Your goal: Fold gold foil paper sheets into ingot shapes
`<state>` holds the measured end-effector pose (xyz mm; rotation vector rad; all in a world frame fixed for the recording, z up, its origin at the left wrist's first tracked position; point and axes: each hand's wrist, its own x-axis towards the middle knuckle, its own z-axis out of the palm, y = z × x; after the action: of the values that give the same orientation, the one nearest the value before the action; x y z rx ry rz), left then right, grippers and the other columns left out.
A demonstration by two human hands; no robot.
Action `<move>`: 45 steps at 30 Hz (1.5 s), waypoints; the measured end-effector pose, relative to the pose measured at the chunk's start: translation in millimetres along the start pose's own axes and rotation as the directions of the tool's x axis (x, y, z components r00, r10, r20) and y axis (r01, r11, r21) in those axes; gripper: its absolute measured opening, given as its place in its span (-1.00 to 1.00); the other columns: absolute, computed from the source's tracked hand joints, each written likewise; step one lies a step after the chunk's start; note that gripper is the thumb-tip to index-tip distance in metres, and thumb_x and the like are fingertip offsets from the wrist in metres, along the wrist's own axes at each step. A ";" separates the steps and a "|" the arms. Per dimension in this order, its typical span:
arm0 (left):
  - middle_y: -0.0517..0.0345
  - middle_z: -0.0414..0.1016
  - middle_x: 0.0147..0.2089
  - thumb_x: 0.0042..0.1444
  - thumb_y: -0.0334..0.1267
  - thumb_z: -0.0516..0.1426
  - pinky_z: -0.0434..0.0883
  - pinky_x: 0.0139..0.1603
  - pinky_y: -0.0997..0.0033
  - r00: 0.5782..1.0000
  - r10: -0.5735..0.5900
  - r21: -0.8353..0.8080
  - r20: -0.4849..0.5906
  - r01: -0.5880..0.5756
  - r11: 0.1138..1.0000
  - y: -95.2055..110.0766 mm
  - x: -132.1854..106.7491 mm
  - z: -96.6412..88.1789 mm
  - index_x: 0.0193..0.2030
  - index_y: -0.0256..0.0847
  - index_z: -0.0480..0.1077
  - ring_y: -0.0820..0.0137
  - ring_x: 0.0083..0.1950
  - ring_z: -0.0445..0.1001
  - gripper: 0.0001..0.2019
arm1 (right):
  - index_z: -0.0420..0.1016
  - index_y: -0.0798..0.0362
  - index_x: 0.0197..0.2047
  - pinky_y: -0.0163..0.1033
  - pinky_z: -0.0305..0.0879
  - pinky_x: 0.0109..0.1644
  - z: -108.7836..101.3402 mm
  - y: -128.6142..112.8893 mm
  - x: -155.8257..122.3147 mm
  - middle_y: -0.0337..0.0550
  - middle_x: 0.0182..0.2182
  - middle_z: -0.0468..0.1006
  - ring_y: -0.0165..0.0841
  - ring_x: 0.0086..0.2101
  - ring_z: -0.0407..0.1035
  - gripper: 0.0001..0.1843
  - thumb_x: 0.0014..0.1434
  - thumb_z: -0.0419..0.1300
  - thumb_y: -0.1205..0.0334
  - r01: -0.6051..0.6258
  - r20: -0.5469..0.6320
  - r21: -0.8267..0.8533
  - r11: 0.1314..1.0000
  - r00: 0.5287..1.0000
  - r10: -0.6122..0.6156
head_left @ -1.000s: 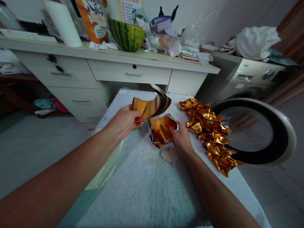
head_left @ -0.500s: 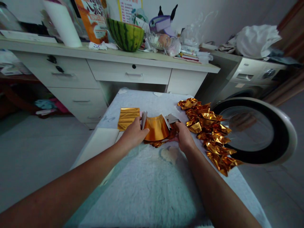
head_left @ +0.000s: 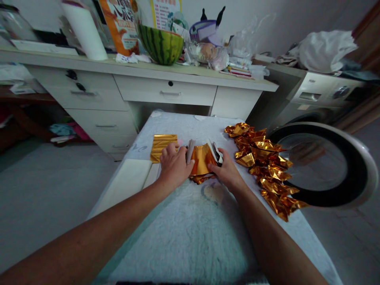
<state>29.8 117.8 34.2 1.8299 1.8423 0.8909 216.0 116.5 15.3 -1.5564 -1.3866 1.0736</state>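
Observation:
Both hands grip a piece of shiny gold foil paper (head_left: 202, 158), bent in the middle with its pale grey edges turned up at either side. My left hand (head_left: 176, 162) holds the left edge, thumb pressed on the gold face. On the opposite side my right hand (head_left: 227, 170) pinches the right edge, its thumb also over the gold. Crumpled gold foil shows beneath the paper's near edge. Left of my left hand lies a flat stack of gold foil sheets (head_left: 160, 142). A row of folded gold foil pieces (head_left: 264, 158) stretches along the table's right side.
A pale patterned cloth covers the table (head_left: 178, 245). A white flat pad (head_left: 127, 178) lies at its left. The open washing machine door (head_left: 368, 174) stands close to the right edge. Behind, a desk (head_left: 196, 77) bears a cut watermelon (head_left: 162, 43) and plastic bags.
The foil paper's sides have been drawn inward, so it looks narrower and more bent. My right thumb has come onto its gold face. The view has shifted slightly.

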 end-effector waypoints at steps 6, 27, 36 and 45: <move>-0.05 0.47 -0.01 -0.03 -0.26 0.25 0.36 0.09 0.19 0.986 -0.099 -0.182 0.137 0.123 0.976 -12.5 12.4 1.9 0.08 -0.20 0.27 0.14 0.05 0.47 -0.50 | 0.22 0.06 0.21 -0.22 0.42 -0.17 5.0 5.3 4.2 -0.11 -0.12 0.51 -0.28 -0.22 0.44 -0.30 -0.07 0.18 0.32 0.091 -0.123 0.008 0.996 0.988 -0.090; 0.05 0.57 -0.11 -0.19 -0.45 0.24 0.56 -0.18 0.18 0.921 -0.152 -0.752 0.358 0.382 0.537 -7.8 48.9 -44.6 -0.04 -0.18 0.38 0.22 -0.16 0.58 -0.52 | 0.29 -0.06 0.03 -0.26 0.44 -0.37 31.2 -37.8 28.8 -0.22 -0.14 0.52 -0.32 -0.28 0.45 -0.41 -0.13 0.21 0.37 0.079 -0.042 0.632 0.771 0.997 -0.068; 0.08 0.59 -0.35 -0.21 -0.51 0.20 0.53 -0.40 0.35 0.918 -0.332 -0.709 0.215 0.381 0.593 -49.1 83.0 -59.8 -0.23 -0.24 0.47 0.27 -0.35 0.58 -0.68 | 0.26 -0.01 -0.05 -0.28 0.44 -0.44 89.9 -54.1 72.0 -0.21 -0.21 0.48 -0.37 -0.38 0.44 -0.55 -0.06 0.11 0.44 -0.056 0.008 0.499 0.865 0.998 0.060; 0.11 0.59 -0.33 -0.19 -0.47 0.26 0.50 -0.22 0.37 0.922 -0.351 -0.652 0.165 0.369 0.662 -89.9 105.5 -47.6 -0.27 -0.26 0.49 0.36 -0.35 0.57 -0.74 | 0.32 0.03 -0.12 -0.27 0.42 -0.23 122.0 -39.9 106.4 -0.23 -0.29 0.52 -0.33 -0.27 0.47 -0.61 -0.06 0.21 0.43 -0.002 -0.021 0.263 0.965 1.000 0.008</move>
<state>-75.6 219.2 24.2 0.9701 1.4889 1.1686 93.1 228.3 0.9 -1.3744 -1.1723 1.1871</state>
